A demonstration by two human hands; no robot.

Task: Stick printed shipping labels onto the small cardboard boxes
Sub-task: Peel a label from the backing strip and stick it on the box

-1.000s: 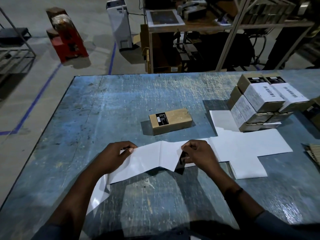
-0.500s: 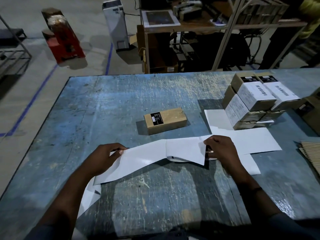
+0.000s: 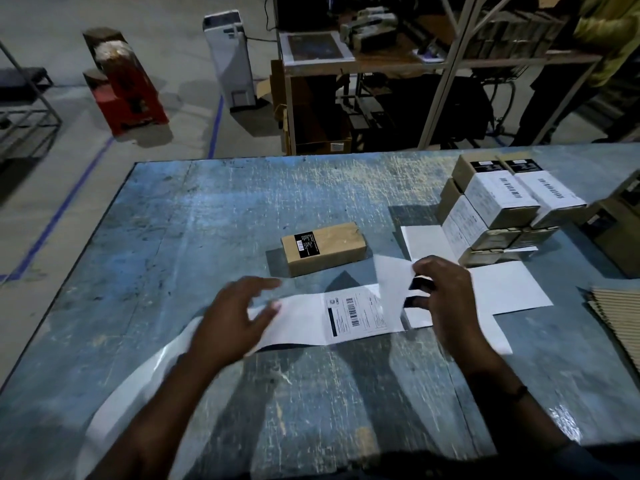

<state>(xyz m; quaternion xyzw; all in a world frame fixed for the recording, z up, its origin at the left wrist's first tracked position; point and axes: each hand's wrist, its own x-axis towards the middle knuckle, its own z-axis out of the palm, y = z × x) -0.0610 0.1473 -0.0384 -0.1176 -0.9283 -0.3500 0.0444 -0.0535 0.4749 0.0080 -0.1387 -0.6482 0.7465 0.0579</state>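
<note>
A long white label strip point(image 3: 304, 320) lies across the blue table point(image 3: 194, 223), with one printed shipping label point(image 3: 356, 311) face up on it. My right hand point(image 3: 440, 296) pinches the strip's raised, folded part at its right end. My left hand point(image 3: 235, 317) hovers over the strip's left part with fingers spread, blurred. A small cardboard box point(image 3: 323, 247) with a black sticker lies just beyond the strip, bare of any white label. A stack of labelled boxes point(image 3: 498, 209) stands at the far right.
More white strip sheets point(image 3: 505, 289) lie under and right of my right hand. Corrugated cardboard point(image 3: 620, 323) sits at the right table edge, and another box point(image 3: 616, 233) beyond it. Past the table are shelves, a red object and a person in yellow.
My right hand has lifted and folded back the strip's right end, uncovering the printed label. My left hand has let go of the strip's left part and spread its fingers above it.
</note>
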